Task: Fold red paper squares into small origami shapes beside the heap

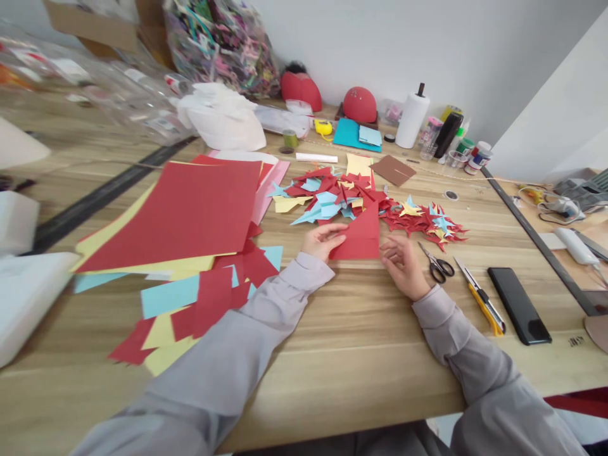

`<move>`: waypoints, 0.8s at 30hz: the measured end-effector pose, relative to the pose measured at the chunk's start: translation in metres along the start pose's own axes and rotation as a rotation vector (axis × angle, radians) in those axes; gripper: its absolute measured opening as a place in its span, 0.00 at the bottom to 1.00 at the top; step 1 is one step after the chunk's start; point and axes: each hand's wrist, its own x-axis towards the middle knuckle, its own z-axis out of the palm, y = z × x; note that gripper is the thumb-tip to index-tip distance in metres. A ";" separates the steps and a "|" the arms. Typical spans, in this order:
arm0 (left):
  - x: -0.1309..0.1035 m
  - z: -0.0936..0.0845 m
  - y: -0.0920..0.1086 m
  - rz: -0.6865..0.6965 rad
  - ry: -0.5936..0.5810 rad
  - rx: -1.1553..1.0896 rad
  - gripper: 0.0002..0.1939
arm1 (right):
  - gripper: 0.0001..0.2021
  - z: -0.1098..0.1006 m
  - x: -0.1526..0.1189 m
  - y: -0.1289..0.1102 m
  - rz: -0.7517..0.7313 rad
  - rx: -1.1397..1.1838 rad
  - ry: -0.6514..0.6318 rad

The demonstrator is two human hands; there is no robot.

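A folded red sheet of paper point(360, 239), with a slanted upper left edge, is raised in front of me. My left hand point(325, 240) pinches its left side between thumb and fingers. At the sheet's lower right edge is my right hand point(400, 261), its fingers curled; whether they grip the paper cannot be made out. Behind the sheet lies a heap of folded red, blue and yellow paper pieces point(327, 193). More small folded pieces point(422, 220) lie to the right of it.
Large red sheets point(190, 212) and cut scraps point(213, 297) lie on the left. Scissors point(439, 269), a yellow cutter point(484, 304) and a black phone point(519, 305) lie on the right. Bottles, a white roll point(412, 120) and a brown square point(392, 170) are farther back.
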 end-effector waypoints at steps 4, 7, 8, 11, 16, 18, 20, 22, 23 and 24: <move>-0.005 0.003 0.000 0.071 -0.123 0.097 0.14 | 0.24 0.000 -0.001 0.007 -0.076 -0.165 -0.082; -0.010 0.006 0.003 0.071 -0.194 0.145 0.12 | 0.26 -0.002 0.000 0.009 -0.084 -0.176 -0.097; -0.011 0.007 0.004 0.053 -0.215 0.155 0.12 | 0.26 -0.003 0.000 0.009 -0.085 -0.171 -0.098; -0.015 0.008 0.008 0.008 -0.257 0.176 0.12 | 0.21 -0.003 0.002 0.007 -0.089 -0.164 -0.102; -0.015 0.004 0.008 -0.053 -0.351 0.101 0.14 | 0.13 -0.004 0.005 0.006 -0.007 -0.036 -0.012; -0.014 0.002 0.006 -0.127 -0.404 0.024 0.17 | 0.13 -0.006 0.007 0.007 0.038 0.063 0.037; -0.013 0.002 0.005 -0.176 -0.426 -0.044 0.21 | 0.14 -0.009 0.008 0.007 0.093 0.159 0.066; -0.013 0.003 0.005 -0.154 -0.413 -0.061 0.24 | 0.14 -0.011 0.009 0.007 0.145 0.230 0.076; -0.014 0.004 0.005 -0.124 -0.404 -0.043 0.25 | 0.13 -0.011 0.009 0.006 0.164 0.254 0.073; -0.014 0.005 0.007 -0.089 -0.398 -0.010 0.25 | 0.13 -0.011 0.009 0.005 0.177 0.269 0.062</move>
